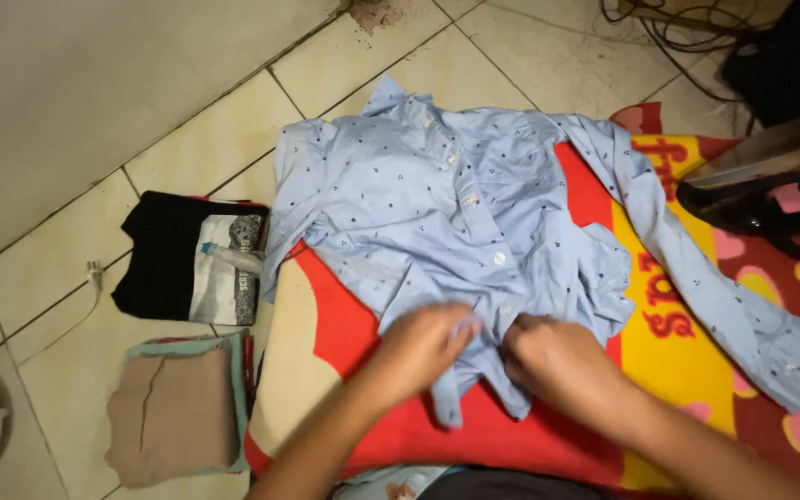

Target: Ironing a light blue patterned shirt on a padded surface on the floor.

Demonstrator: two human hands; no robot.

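Note:
A light blue button-up shirt [437, 204] with a small dark print lies face up on a red, yellow and cream blanket [363, 370], collar away from me and one sleeve stretched out to the right. My left hand [423, 343] pinches the left side of the shirt's front near the hem. My right hand [548, 356] grips the other side of the front next to it. Both hands meet at the lowest buttons, and the fingertips are hidden in the cloth.
On the tiled floor to the left lie a folded black garment with a grey print [192, 268] and a folded beige garment on a teal one [173, 417]. A dark iron [761, 185] stands at the right on the blanket. Cables [687, 46] trail at top right.

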